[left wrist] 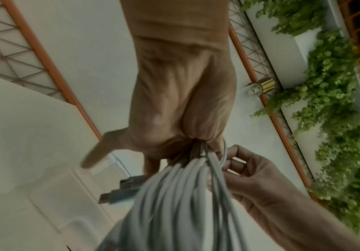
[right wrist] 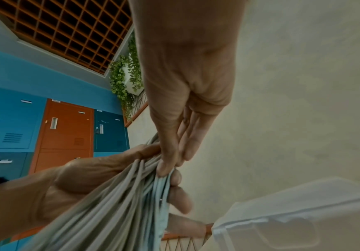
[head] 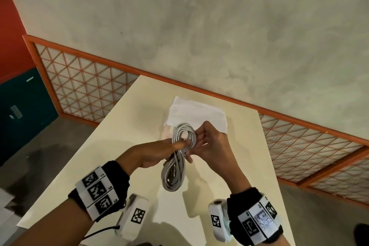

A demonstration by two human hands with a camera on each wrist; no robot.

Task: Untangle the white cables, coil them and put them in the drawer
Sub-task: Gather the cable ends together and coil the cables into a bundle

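**Two hands on one coil of white cable**

Two hands of mine meet over the worktop [head: 119,146], both on the same bundle. Nearest to me are the wrist bands with their black-and-white markers, one on each forearm. My left hand [head: 153,154] grips the coiled white cables [head: 175,168] at the middle of the bundle, thumb across the strands and fingers curled round from below, so the coil is pinched into a waist. Below that grip a long loop hangs free above the worktop, not touching it. Above the grip a smaller, rounder loop stands up. In the left wrist view a dark plug [left wrist: 121,193] sticks out from the strands just beside my palm.

My right hand [head: 209,144] is at the right of the bundle, touching it at the same waist; its fingers are bent and its fingertips [right wrist: 166,167] pinch a few of the strands where the left hand holds them.

Just beyond the hands lies a white translucent box [head: 195,114] flat on the worktop, partly hidden by the upper loop. I cannot tell whether this is the drawer. Farther off, an orange-framed lattice panel [head: 87,90] runs along the foot of the grey wall [head: 199,26], with blue and orange lockers [right wrist: 65,129] to the left.
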